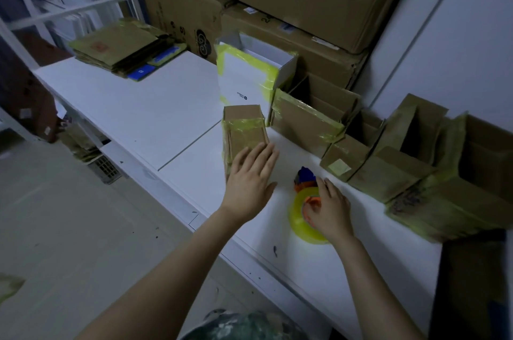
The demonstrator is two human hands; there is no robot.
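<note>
A small brown cardboard box [244, 128], wrapped in yellowish tape, lies on the white table [155, 117]. My left hand [251, 178] rests flat on its near end with straight fingers. To the right, a tape dispenser [305, 206] with a yellow roll, an orange frame and a blue end lies on the table. My right hand [329, 212] grips it from above, fingers curled round the roll.
A white open box [249, 75] with yellow tape stands behind the small box. Several taped brown boxes [388, 150] line the right side. Flattened cardboard [122, 48] is stacked at the far left. Large cartons [277, 6] are piled against the back wall.
</note>
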